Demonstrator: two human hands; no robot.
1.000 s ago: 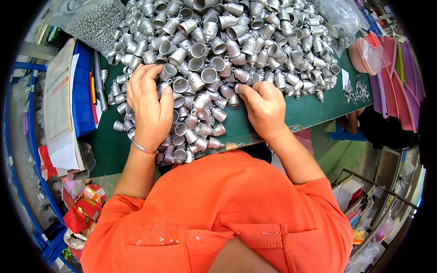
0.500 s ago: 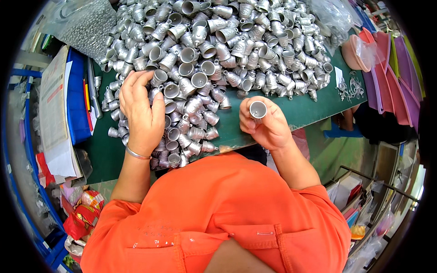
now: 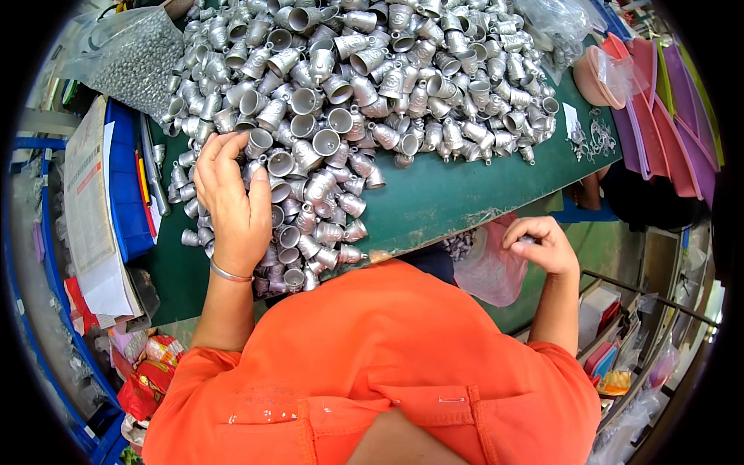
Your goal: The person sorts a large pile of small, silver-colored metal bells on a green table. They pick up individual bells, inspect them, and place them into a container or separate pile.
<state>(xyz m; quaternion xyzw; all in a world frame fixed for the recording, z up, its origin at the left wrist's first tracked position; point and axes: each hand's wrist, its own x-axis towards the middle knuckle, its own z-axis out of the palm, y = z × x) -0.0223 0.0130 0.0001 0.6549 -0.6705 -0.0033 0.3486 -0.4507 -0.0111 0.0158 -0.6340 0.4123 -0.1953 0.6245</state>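
Many small silver metal bells [image 3: 325, 142], each with a loop on top, lie heaped across the table. My left hand [image 3: 232, 198] rests on the heap's left side, thumb apart from the slightly curved fingers, with bells at the fingertips. It grips none that I can see. Past the table's front edge, my right hand [image 3: 542, 242] is closed around a small silver bell [image 3: 527, 239], mostly hidden by the fingers. A pink translucent plastic bag [image 3: 496, 271] hangs beside that hand, below table height. More silver pieces [image 3: 461, 243] show next to the bag's mouth.
A clear bag of small silver beads [image 3: 139, 66] sits at the back left, above a blue tray [image 3: 128, 186] with papers. On the right are a pink tub [image 3: 598, 76], coloured bins [image 3: 659, 116] and metal loops [image 3: 601, 139]. Part of another person [image 3: 643, 190] shows beyond the table.
My right hand has moved right and down from above the table's edge to beside the pink bag, taking the bell along. The left hand stays on the heap. The view has shifted slightly.
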